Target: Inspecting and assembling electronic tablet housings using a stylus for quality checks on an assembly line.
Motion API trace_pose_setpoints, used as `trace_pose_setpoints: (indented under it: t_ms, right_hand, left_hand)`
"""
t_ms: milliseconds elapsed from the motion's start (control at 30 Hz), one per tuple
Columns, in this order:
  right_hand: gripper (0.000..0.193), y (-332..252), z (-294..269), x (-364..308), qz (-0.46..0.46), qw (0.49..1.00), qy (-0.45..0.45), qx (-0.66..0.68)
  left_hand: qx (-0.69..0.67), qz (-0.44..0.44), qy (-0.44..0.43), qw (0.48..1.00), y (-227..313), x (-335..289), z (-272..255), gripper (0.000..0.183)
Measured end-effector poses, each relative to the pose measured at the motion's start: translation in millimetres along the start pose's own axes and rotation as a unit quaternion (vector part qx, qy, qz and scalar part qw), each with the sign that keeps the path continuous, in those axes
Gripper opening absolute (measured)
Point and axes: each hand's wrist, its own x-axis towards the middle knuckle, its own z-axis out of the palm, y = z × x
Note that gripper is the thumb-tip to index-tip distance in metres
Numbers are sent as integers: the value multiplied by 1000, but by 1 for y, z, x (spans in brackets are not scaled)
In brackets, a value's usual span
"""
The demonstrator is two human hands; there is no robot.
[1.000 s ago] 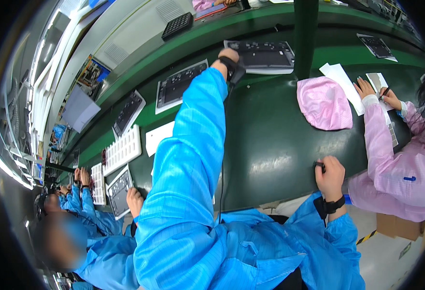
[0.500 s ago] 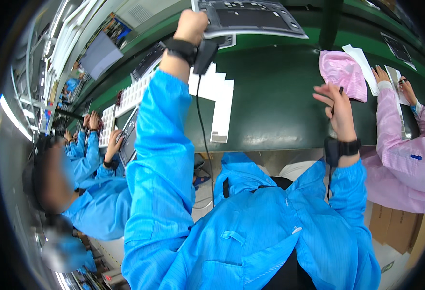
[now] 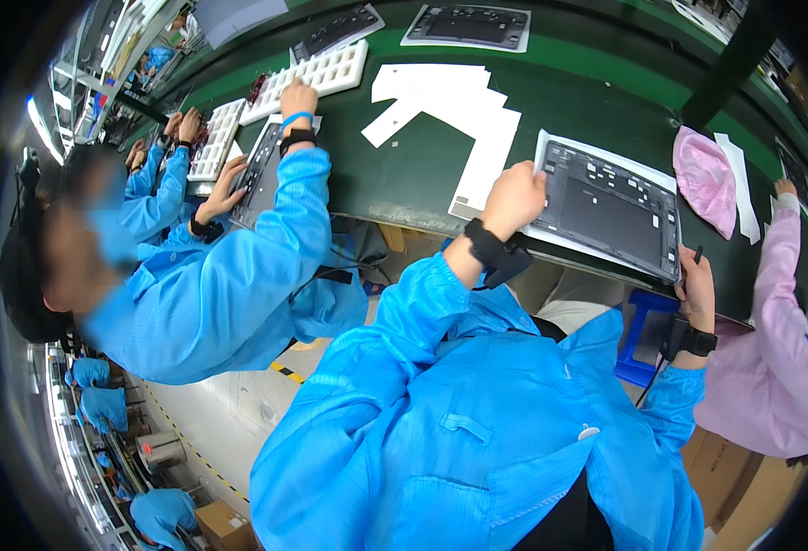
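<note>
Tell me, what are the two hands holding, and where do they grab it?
Both hold the flat grey panel on its white sheet. The left hand grips its left edge near the top corner; the right hand grips its lower right corner.

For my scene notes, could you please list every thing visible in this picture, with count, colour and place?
dark panel on white backing sheet: 1, grey-black, bench edge, between both hands
white cut sheets: several, white, bench centre
pink cloth: 1, pink, right of the panel
white grid trays: 2, white, bench upper left
other dark panels: 2 visible, far side of bench
bench: 1, dark green
co-worker in blue coat: 1, left
co-worker in pink coat: 1, right
left hand: grips the panel's left edge
right hand: at the panel's right corner, holding a thin dark tool
</note>
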Motion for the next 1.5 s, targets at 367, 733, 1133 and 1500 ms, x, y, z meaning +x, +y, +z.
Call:
trace_pose_setpoints:
  t_ms: [367,733,1133,1500]
  right_hand:
    - [46,-29,24,-8,-125,841,117,-514]
    - [55,-45,92,-33,-341,918,189,-68]
    - [23,-25,265,-31,-185,972,-141,-26]
    - [21,-20,260,-24,-214,956,-166,-116]
  left_hand:
    - [190,256,96,943,-48,-40,-81,32]
    - [204,194,65,957,-68,-56,-52,51]
    - [202,201,34,958,-74,-57,-56,60]
    - [185,203,14,961,-79,-55,-58,63]
